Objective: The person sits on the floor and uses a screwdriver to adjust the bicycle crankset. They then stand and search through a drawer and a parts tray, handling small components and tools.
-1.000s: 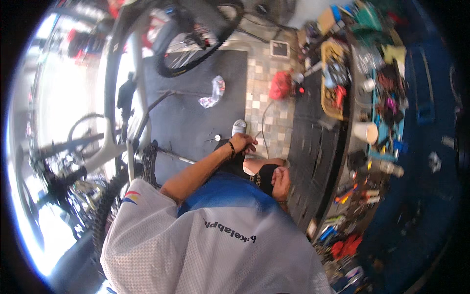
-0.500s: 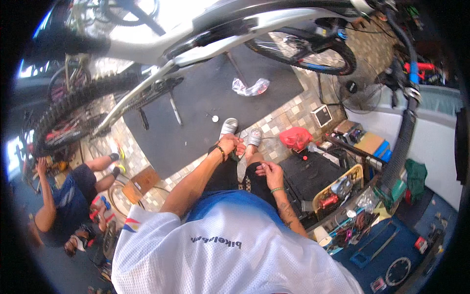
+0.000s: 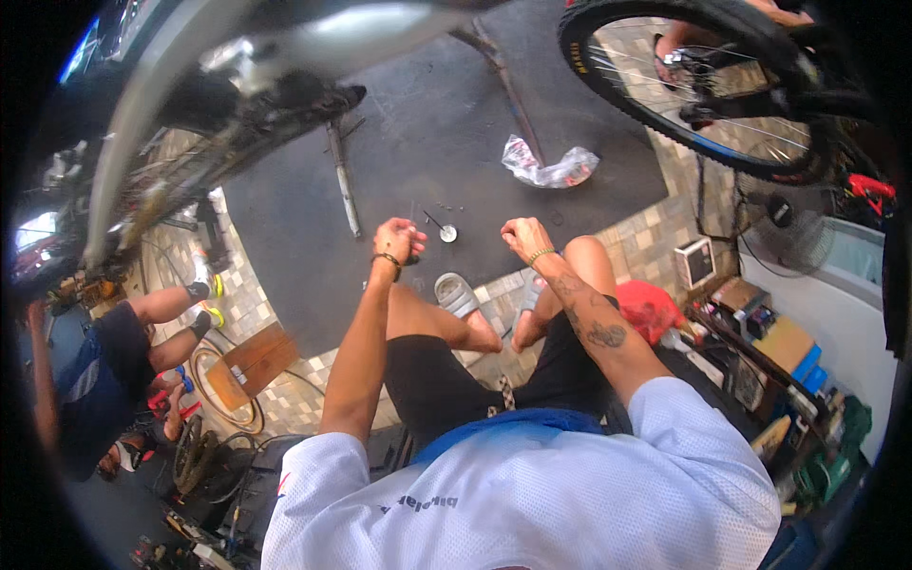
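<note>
Over the near edge of the black mat (image 3: 304, 275), both arms reach forward with bent wrists. My left hand (image 3: 399, 239) has its fingers curled, and a small dark thing shows under the palm, too unclear to name. My right hand (image 3: 525, 237) is closed loosely; whatever its fingers may hold is hidden. Between the hands, on the mat, lies a small round white-faced piece with a thin dark stem (image 3: 448, 233). Some tiny dark bits are scattered beside it. Neither hand touches these. A crumpled clear plastic bag (image 3: 551, 169) rests farther off, around the foot of a metal bar.
A blurred bicycle frame (image 3: 313, 43) hangs across the top left, with a wheel (image 3: 698, 85) at the top right. Another person (image 3: 104, 370) is low at the left near a wooden board (image 3: 252, 361). A red bag (image 3: 651, 312), boxes and a fan stand at right.
My hands have separated and reached forward over the mat. My knees now bend more. The view has shifted, so the bicycle appears nearer and the wheel larger.
</note>
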Demonstrator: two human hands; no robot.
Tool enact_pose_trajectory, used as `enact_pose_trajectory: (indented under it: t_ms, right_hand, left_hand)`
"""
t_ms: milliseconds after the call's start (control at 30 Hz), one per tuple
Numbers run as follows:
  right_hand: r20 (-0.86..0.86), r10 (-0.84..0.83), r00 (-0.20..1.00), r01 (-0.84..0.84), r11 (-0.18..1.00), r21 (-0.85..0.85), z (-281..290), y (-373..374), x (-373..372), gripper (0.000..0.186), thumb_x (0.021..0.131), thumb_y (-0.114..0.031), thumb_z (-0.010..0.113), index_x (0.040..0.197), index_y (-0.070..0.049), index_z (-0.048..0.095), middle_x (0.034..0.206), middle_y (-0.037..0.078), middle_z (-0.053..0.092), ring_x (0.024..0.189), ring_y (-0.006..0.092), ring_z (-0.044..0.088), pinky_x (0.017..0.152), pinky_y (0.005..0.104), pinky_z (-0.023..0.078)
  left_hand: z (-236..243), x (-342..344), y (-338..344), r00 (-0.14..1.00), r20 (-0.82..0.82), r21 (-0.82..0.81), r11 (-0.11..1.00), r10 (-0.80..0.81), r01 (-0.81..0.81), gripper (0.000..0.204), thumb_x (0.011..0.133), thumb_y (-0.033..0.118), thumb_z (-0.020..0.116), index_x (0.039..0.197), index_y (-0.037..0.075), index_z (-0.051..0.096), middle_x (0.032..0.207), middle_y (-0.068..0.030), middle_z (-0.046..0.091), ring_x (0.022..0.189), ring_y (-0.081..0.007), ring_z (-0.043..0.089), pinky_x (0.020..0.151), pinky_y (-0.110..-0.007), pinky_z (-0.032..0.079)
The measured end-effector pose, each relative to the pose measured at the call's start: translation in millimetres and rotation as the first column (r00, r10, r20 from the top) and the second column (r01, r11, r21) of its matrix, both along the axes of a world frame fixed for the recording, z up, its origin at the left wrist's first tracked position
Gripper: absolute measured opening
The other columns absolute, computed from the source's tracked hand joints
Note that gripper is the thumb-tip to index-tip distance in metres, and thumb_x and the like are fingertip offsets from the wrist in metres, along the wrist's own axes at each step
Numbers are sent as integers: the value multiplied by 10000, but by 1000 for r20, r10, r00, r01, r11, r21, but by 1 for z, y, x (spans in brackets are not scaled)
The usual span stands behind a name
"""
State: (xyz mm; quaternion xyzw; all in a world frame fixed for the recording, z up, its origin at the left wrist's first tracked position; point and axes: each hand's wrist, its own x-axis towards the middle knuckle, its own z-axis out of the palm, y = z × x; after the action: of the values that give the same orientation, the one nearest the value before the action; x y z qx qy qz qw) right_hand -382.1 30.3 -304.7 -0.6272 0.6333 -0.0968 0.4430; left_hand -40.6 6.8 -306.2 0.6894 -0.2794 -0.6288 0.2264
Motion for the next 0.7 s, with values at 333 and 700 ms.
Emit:
enact_pose_trajectory:
  t_ms: [333, 700]
  right_hand:
    - [-231, 203, 952, -233, 966, -114, -278, -30, 69, 319, 905, -261, 832, 1114, -113, 641, 1007, 178, 773, 962, 426, 765, 815, 558, 603]
    - [-203, 358, 911, -410, 827, -385, -281, -87, 135, 440, 885, -210, 858, 1254, -151, 625, 1153, 112, 637, 1109, 370, 698, 904, 515, 594]
  left_hand:
    - [-50, 58, -62, 812, 583, -499, 804, 35, 324, 225, 1032, 79, 655, 1195, 11, 794, 900, -59, 799, 766, -97, 702, 704, -280, 563]
    - [11, 72, -5, 793, 594, -427, 889, 137, 166, 236, 1052, 83, 647, 1223, -16, 775, 918, -41, 785, 751, -76, 658, 686, -259, 544]
